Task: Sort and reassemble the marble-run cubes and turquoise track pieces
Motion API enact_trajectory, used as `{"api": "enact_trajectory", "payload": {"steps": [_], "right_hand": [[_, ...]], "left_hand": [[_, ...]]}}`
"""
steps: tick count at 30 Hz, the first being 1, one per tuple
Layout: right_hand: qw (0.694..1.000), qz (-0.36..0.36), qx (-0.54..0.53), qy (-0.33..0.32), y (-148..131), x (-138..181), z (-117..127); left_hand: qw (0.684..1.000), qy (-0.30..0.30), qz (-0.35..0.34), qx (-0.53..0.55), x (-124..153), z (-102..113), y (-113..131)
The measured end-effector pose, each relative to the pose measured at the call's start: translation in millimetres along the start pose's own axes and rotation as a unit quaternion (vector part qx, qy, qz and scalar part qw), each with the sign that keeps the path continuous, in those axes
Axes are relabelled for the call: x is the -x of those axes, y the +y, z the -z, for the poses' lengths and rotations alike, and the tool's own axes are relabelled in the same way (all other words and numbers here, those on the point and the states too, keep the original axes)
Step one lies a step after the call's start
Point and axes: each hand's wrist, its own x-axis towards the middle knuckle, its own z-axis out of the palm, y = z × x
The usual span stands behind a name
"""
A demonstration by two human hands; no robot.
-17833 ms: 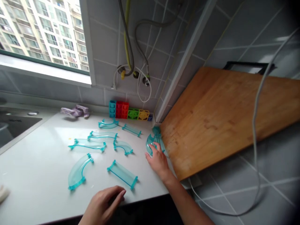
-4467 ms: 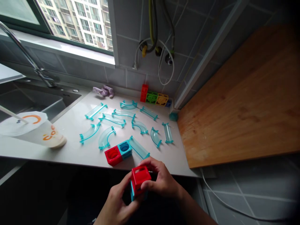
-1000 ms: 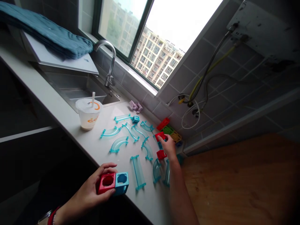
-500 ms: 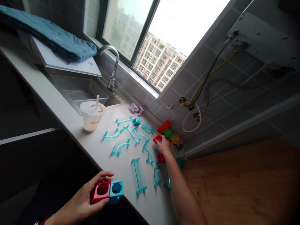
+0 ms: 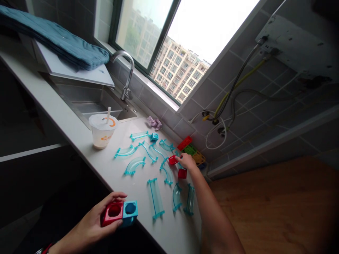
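Adjoining red block (image 5: pixel 114 213), blue block (image 5: pixel 129 213), round-holed

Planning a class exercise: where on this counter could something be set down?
Free: the counter patch between the straight track nearest the left hand and the front edge, and the strip fronting the sink. Crowded: around the right hand, amid red blocks and curved tracks.

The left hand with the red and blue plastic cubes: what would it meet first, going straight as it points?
Probably the straight, translucent turquoise plastic track, though the left hand may pass above; depth is unclear.
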Motion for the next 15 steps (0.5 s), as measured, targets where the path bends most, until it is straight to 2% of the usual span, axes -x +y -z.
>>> {"api": "enact_trajectory", "payload": {"steps": [7, 11, 15], "right_hand": [[0.983, -0.067, -0.174, -0.005, 26, 2, -5], [0.951, -0.122, -0.284, -0.024, 43, 10, -10], [0.924, -0.15, -0.35, -0.043, 61, 19, -7]], "left_hand": [[0.994, 0.104, 0.008, 0.014, 1, -7, -3], [0.994, 0.112, 0.008, 0.008, 1, -9, -2], [0.995, 0.097, 0.01, 0.01, -1, -5, -2]]}}
